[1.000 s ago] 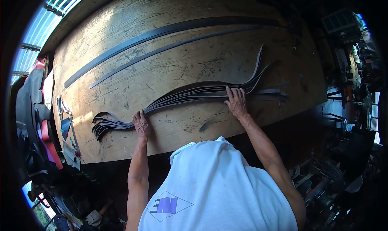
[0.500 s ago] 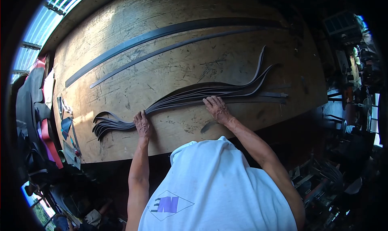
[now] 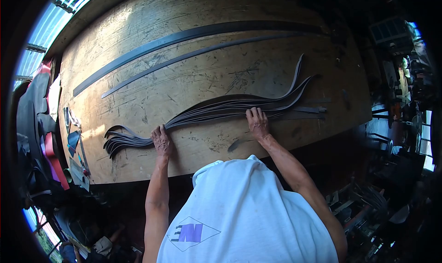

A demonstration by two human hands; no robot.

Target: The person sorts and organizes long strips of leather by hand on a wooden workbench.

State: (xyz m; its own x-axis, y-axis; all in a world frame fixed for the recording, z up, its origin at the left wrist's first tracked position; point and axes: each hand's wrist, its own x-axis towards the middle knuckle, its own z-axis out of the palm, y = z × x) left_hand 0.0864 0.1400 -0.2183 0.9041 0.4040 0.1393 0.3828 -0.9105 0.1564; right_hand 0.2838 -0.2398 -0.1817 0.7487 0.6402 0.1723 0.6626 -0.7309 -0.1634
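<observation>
Basically, a bundle of dark straps lay L to R across the near half of the table. L hand was curled closed round the bunched part, knuckles up, w/ the ends fanned out to its L. R hand sat on the bundle's near edge, R of the middle, fingers part-bent & a bit apart; couldn't tell if it pinched any. At the R end, a couple of straps curved off toward the far side, others ran flat past the R hand. On the far half lay a wide strip, w/ a narrow strip nr it, on its near side. Misc. scraps lay at the table's L end.
</observation>
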